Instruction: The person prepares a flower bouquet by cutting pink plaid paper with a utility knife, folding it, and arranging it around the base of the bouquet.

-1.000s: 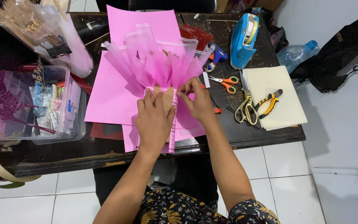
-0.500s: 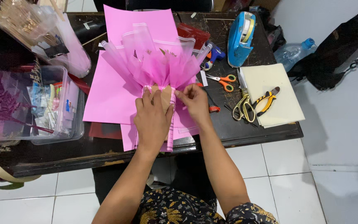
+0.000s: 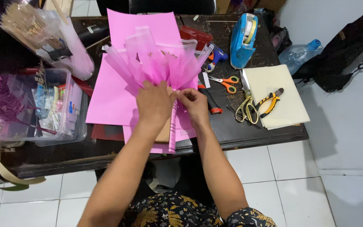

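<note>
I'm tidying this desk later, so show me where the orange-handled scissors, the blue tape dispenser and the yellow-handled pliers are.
orange-handled scissors [image 3: 227, 82]: head view, on the handle loops.
blue tape dispenser [image 3: 243, 42]: head view, on the blue body beside the tape roll.
yellow-handled pliers [image 3: 271, 101]: head view, on the yellow handles, lying on the cream paper.
</note>
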